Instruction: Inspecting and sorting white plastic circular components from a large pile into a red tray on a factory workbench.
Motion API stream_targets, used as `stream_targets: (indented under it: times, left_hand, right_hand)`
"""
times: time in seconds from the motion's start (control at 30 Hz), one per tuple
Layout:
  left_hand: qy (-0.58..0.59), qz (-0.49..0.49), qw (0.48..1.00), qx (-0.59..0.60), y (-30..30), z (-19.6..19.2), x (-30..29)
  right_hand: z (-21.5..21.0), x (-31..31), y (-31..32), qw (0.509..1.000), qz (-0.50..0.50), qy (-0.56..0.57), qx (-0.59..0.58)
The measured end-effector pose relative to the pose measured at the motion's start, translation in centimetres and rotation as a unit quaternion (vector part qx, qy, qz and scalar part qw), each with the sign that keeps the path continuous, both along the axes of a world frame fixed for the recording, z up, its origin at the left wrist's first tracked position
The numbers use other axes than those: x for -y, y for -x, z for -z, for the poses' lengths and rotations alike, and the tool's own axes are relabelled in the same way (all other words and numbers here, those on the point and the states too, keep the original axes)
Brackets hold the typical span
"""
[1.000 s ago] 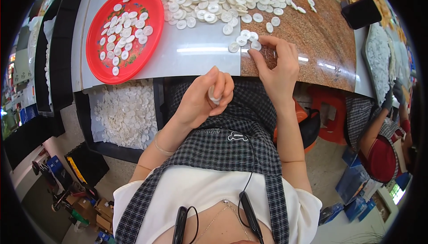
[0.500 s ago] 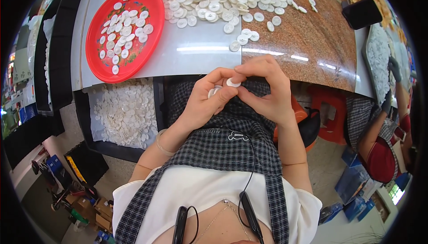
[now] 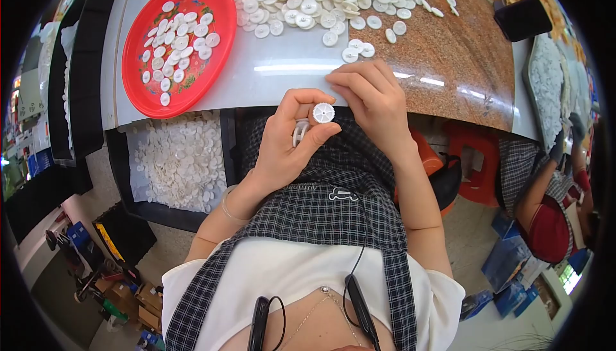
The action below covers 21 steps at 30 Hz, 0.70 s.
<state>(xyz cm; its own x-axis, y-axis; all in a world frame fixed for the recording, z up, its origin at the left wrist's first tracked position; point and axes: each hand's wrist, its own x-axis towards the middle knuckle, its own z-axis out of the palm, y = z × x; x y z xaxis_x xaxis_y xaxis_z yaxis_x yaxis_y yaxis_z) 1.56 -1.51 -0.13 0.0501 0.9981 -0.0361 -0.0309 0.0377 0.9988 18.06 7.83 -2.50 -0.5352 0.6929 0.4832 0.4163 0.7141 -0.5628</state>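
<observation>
My left hand (image 3: pixel 285 136) pinches a small white plastic gear (image 3: pixel 324 113) between thumb and fingers, its toothed, spoked face turned up. More white gears (image 3: pixel 299 131) are tucked on edge against that palm. My right hand (image 3: pixel 372 101) is at the table's front edge, just right of the held gear and apart from it. Its fingers are bent over the tabletop with the tips together; their undersides and anything in them are hidden. Beyond these fingers lie a few loose gears (image 3: pixel 350 55), in front of a large heap of white gears (image 3: pixel 308 4).
A red round tray (image 3: pixel 138 91) with several white gears stands left on the grey-and-brown tabletop (image 3: pixel 423 46). Below it, a dark bin (image 3: pixel 228 158) holds many small white parts. A black box-like object (image 3: pixel 523 18) lies right; a gloved co-worker's hand (image 3: pixel 571 126) works at the far right.
My right hand has left the held gear and moved forward to the table edge. The gear in my left hand now faces up. The nearest loose gear on the table is no longer visible.
</observation>
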Motion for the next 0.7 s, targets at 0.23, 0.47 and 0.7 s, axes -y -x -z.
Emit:
stream_targets:
  times: [0.23, 0.47, 0.7]
  left_hand:
    - [0.001, 0.006, 1.0, -0.006, 0.2, -0.2, -0.1]
    - [-0.01, -0.024, 1.0, -0.01, 0.0, 0.0, 0.0]
    - [-0.015, -0.019, 1.0, -0.005, -0.1, 0.0, -0.1]
  right_hand:
    - [-0.3, 0.8, -0.9, 0.998, 0.015, 0.032, -0.045]
    - [-0.6, 1.3, -1.3, 0.998, 0.042, 0.056, -0.01]
    - [-0.7, 1.7, -1.6, 0.991, 0.033, 0.122, -0.051]
